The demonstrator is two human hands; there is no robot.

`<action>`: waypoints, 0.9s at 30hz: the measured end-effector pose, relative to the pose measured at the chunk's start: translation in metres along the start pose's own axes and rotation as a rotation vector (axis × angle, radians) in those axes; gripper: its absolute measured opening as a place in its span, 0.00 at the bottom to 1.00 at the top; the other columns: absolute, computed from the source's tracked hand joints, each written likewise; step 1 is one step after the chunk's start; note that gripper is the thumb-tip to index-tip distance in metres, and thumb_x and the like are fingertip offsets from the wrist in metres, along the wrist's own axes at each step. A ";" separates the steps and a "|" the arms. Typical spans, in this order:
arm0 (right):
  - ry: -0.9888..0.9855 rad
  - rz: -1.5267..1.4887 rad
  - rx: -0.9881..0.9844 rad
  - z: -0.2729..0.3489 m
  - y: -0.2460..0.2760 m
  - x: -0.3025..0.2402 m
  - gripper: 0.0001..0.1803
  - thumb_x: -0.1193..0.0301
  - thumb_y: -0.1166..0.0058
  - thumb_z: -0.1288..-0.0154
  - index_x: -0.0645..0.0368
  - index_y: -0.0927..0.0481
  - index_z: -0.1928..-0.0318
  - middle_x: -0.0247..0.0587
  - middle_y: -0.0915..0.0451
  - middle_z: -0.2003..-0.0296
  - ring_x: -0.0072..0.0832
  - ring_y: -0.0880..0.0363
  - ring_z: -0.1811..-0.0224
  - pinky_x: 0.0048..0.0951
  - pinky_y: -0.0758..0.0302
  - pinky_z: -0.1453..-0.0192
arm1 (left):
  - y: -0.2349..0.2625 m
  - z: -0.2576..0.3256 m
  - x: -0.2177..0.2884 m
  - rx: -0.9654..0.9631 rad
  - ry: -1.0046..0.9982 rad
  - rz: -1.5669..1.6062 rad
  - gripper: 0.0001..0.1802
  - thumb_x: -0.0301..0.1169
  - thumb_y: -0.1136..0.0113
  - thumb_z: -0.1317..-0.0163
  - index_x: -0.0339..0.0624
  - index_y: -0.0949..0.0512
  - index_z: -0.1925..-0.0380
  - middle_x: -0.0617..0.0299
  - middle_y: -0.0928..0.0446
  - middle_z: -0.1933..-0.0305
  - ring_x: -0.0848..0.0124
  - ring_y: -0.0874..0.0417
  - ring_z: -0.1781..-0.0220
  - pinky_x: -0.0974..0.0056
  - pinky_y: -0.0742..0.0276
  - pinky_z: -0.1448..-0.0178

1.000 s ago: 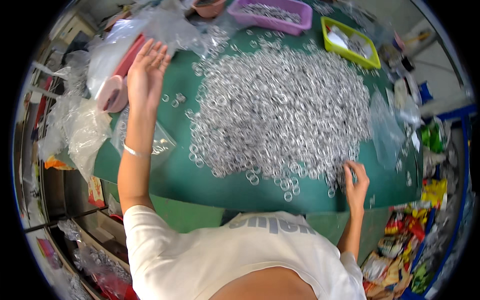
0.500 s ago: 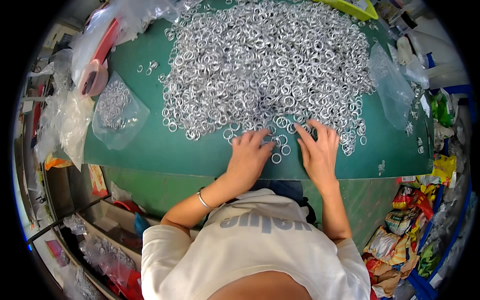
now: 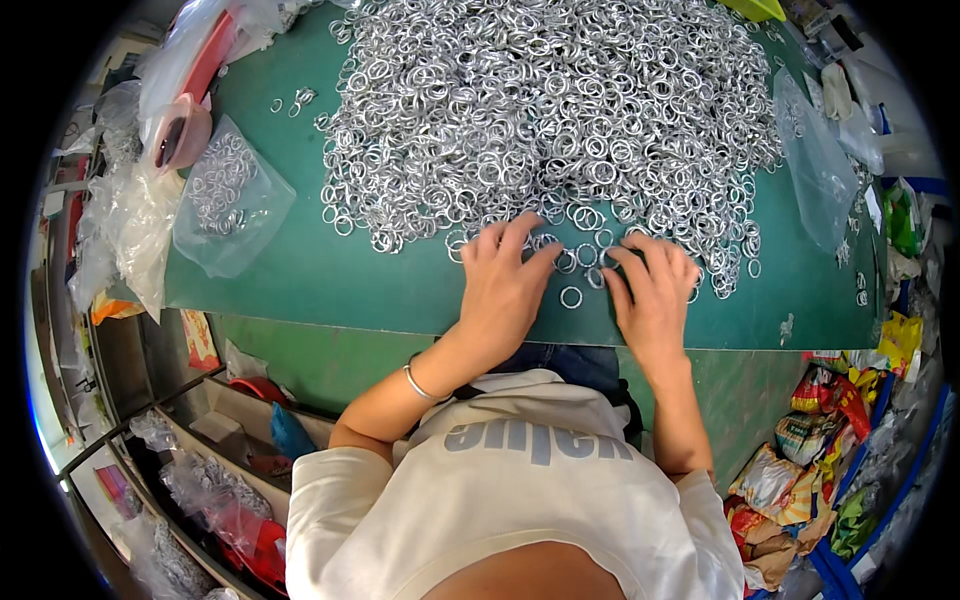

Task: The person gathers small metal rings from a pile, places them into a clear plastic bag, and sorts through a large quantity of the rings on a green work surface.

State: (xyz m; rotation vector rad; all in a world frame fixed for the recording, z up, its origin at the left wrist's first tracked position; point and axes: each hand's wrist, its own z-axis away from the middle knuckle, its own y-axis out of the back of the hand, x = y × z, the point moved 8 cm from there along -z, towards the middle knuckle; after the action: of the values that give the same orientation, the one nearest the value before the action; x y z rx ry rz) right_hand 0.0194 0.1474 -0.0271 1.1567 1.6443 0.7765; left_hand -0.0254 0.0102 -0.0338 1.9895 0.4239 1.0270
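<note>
A wide heap of silver metal rings (image 3: pixel 560 110) covers the far part of the green table. At its near edge my left hand (image 3: pixel 503 285) rests with fingers stretched and spread, the fingertips at the rings. My right hand (image 3: pixel 655 295) is on the other side of a few loose rings, its fingers apart and the thumb and index finger beside a ring (image 3: pixel 608 257). One loose ring (image 3: pixel 571 297) lies apart, nearer to me, between the two hands. Some rings under the fingertips are partly hidden.
A clear plastic bag (image 3: pixel 235 200) with rings lies on the left of the green table (image 3: pixel 330 290), near a pink container (image 3: pixel 187 135). Another clear bag (image 3: pixel 815 170) lies at the right. A yellow basket (image 3: pixel 755 8) stands at the far right. Colourful packages (image 3: pixel 800 440) fill the lower right.
The left fingers have straightened and opened out from a more bent pose. Loose rings between the hands have shifted and spread slightly. The whole view has moved a little.
</note>
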 end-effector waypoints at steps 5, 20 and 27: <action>-0.157 0.116 0.101 0.023 0.017 0.028 0.11 0.77 0.43 0.50 0.55 0.21 0.63 0.33 0.26 0.59 0.34 0.31 0.56 0.36 0.41 0.52 | 0.017 0.009 -0.023 0.011 0.068 -0.081 0.14 0.20 0.39 0.53 0.46 0.21 0.64 0.60 0.31 0.48 0.58 0.33 0.50 0.58 0.41 0.50; -0.135 -0.352 0.110 0.011 0.018 0.018 0.10 0.81 0.40 0.54 0.62 0.22 0.67 0.39 0.22 0.65 0.37 0.28 0.62 0.33 0.35 0.56 | 0.020 0.016 -0.022 0.016 0.159 0.045 0.13 0.20 0.42 0.50 0.44 0.22 0.62 0.57 0.32 0.47 0.59 0.33 0.51 0.59 0.38 0.51; 0.051 -0.439 -0.054 -0.002 0.010 -0.029 0.11 0.77 0.39 0.54 0.60 0.20 0.65 0.37 0.22 0.63 0.36 0.27 0.61 0.34 0.34 0.56 | -0.045 0.040 -0.001 -0.385 0.913 1.730 0.13 0.27 0.54 0.33 0.35 0.28 0.51 0.62 0.27 0.60 0.77 0.28 0.64 0.73 0.29 0.64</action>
State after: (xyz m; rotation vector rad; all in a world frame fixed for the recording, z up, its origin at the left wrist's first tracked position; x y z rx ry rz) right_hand 0.0241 0.1237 -0.0082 0.7035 1.8210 0.5651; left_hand 0.0087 0.0148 -0.0828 1.0364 -1.2373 2.7130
